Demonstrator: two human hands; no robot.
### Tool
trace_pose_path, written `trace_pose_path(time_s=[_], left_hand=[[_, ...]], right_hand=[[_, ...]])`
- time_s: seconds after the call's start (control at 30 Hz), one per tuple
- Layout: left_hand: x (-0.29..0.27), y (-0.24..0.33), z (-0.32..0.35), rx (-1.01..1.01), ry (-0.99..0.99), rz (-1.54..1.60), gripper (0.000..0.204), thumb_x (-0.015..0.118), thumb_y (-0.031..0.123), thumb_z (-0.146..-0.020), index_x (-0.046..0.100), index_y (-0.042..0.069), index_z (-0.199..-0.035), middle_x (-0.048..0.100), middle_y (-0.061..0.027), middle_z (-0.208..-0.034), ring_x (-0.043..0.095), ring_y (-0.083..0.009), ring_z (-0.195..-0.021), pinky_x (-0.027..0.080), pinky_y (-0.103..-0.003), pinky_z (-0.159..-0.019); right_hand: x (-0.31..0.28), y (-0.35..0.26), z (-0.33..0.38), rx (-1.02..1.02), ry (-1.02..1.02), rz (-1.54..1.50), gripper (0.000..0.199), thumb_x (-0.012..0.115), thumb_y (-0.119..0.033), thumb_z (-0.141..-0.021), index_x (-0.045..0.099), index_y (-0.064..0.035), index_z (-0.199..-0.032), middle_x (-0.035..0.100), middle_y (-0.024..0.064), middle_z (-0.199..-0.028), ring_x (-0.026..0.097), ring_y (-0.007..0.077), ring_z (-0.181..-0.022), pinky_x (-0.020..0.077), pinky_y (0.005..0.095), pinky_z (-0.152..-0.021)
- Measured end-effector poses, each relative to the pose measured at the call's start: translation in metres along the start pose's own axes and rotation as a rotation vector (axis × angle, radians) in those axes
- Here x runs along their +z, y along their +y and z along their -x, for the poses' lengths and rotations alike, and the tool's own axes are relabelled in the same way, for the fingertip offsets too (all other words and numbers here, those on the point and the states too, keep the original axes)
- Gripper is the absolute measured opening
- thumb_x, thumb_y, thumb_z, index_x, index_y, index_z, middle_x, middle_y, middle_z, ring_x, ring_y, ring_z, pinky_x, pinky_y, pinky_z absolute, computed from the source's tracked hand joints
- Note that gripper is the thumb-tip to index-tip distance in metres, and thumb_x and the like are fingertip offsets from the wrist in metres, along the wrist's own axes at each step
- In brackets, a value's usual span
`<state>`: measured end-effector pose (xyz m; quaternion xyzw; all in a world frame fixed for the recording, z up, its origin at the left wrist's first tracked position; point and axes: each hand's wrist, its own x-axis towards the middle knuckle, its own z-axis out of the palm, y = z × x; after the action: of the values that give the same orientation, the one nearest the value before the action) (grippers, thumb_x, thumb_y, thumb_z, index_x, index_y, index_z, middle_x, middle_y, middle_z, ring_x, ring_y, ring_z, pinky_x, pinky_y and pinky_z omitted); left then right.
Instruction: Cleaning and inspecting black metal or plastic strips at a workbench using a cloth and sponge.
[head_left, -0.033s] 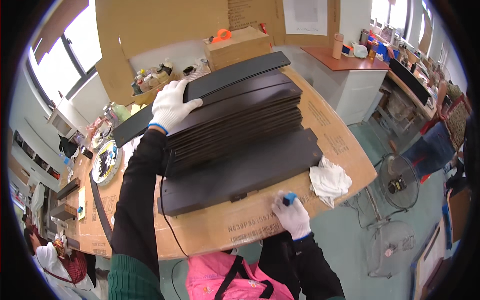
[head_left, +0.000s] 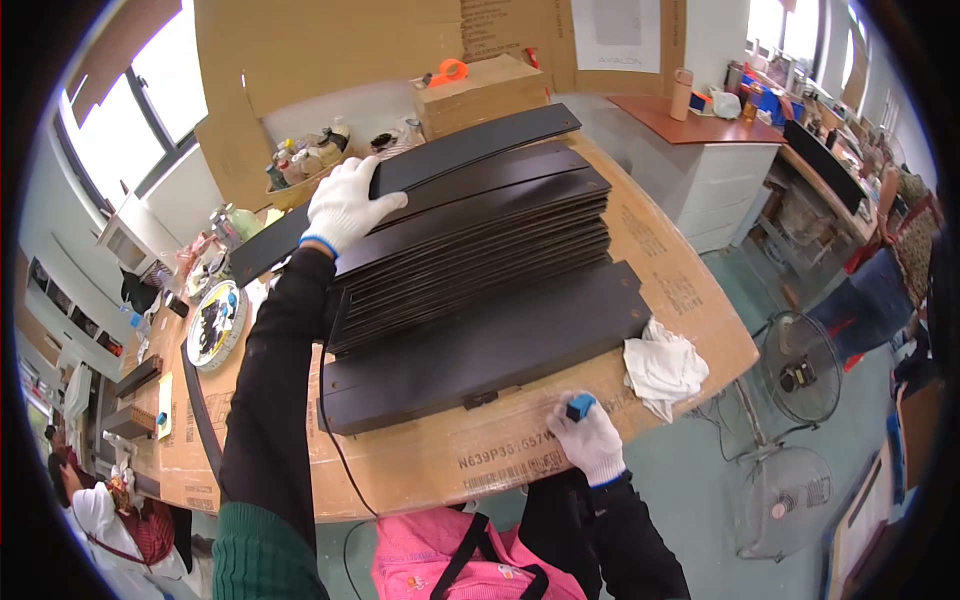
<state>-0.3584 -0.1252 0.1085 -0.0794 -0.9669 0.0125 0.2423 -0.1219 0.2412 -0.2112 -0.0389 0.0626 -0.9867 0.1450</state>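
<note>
My left hand [head_left: 345, 207], in a white knitted glove, grips the top black board [head_left: 475, 146] near its left part. Its fingers reach over the board and the thumb points right along the near side. This long flat board lies slanted across the far side of a stack of black boards [head_left: 480, 240]. My right hand [head_left: 588, 437], also gloved, is closed around a small blue block-like piece [head_left: 580, 405] above the table's near edge. Just beyond it, in front of the stack, lies another black board [head_left: 490, 345] with a small dark tab on its near edge.
A crumpled white cloth [head_left: 664, 368] lies on the cardboard-covered table [head_left: 690, 325] at right. A round tray with black paint [head_left: 217, 325] sits at left. A black cable [head_left: 340, 450] runs over the near edge. Standing fans [head_left: 800, 370] are on the floor at right.
</note>
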Motion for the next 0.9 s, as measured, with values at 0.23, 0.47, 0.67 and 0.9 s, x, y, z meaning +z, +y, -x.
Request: trace_pose_path(time_s=[0.23, 0.47, 0.67, 0.9], left_hand=[[0.049, -0.057, -0.073, 0.097, -0.131, 0.084, 0.078, 0.079, 0.054, -0.088, 0.06, 0.008, -0.147, 0.065, -0.0196, -0.134, 0.062, -0.0385, -0.129, 0.05, -0.046, -0.111], [0.087, -0.087, -0.088, 0.172, -0.214, 0.203, 0.076, 0.079, 0.048, -0.09, 0.059, 0.004, -0.148, 0.065, -0.0235, -0.136, 0.06, -0.0414, -0.132, 0.048, -0.046, -0.113], [0.093, -0.099, -0.087, 0.24, -0.354, 0.19, 0.075, 0.078, 0.041, -0.093, 0.055, 0.003, -0.154, 0.057, -0.0243, -0.155, 0.055, -0.0404, -0.144, 0.043, -0.045, -0.122], [0.088, -0.095, -0.074, 0.251, -0.365, 0.273, 0.071, 0.073, 0.048, -0.097, 0.06, 0.003, -0.151, 0.066, -0.026, -0.145, 0.061, -0.0391, -0.138, 0.047, -0.043, -0.117]], right_hand=[[0.016, 0.003, 0.006, -0.056, -0.007, 0.216, 0.038, 0.079, -0.022, -0.099, 0.062, -0.0031, -0.128, 0.063, 0.0186, -0.135, 0.063, 0.0358, -0.124, 0.0467, 0.0637, -0.115], [0.026, 0.001, 0.006, -0.024, 0.039, 0.18, 0.037, 0.078, -0.022, -0.099, 0.063, -0.0039, -0.127, 0.062, 0.0199, -0.138, 0.063, 0.0376, -0.127, 0.045, 0.0659, -0.117], [0.001, 0.001, 0.009, -0.007, 0.143, 0.329, 0.04, 0.079, -0.029, -0.097, 0.066, -0.0074, -0.128, 0.064, 0.0209, -0.136, 0.064, 0.0393, -0.12, 0.0447, 0.0669, -0.115], [0.022, 0.0, 0.003, 0.021, 0.031, 0.196, 0.042, 0.079, -0.025, -0.099, 0.064, -0.0049, -0.132, 0.063, 0.019, -0.139, 0.062, 0.0383, -0.13, 0.0445, 0.0663, -0.118]])
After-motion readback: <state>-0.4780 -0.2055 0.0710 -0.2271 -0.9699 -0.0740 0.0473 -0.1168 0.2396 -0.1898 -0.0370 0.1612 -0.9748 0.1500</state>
